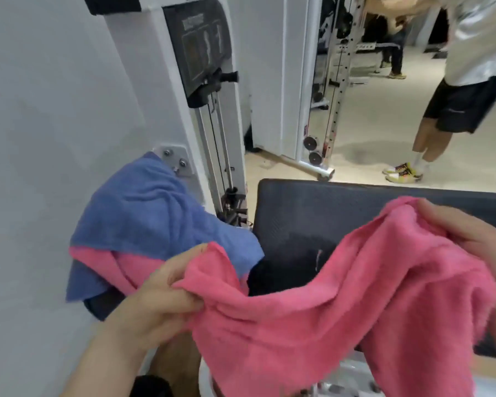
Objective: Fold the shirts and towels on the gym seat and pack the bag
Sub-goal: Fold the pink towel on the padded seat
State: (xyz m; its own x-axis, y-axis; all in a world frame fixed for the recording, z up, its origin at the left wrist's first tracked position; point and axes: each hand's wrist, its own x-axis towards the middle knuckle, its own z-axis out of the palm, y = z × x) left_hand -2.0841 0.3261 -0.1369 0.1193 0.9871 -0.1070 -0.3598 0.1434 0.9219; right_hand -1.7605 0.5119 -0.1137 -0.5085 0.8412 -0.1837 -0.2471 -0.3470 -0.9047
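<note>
A pink towel hangs slack between my two hands in front of the black gym seat. My left hand pinches its left edge with curled fingers. At the right, my right hand grips the towel's upper right corner. A blue towel lies crumpled on a smaller pad at the left, with another pink cloth under it. Something black lies on the seat behind the towel, mostly hidden.
A white weight machine with cable and pin stands close behind the blue towel. Another person in a white shirt and black shorts stands at the far right on the beige floor. More gym frames stand behind.
</note>
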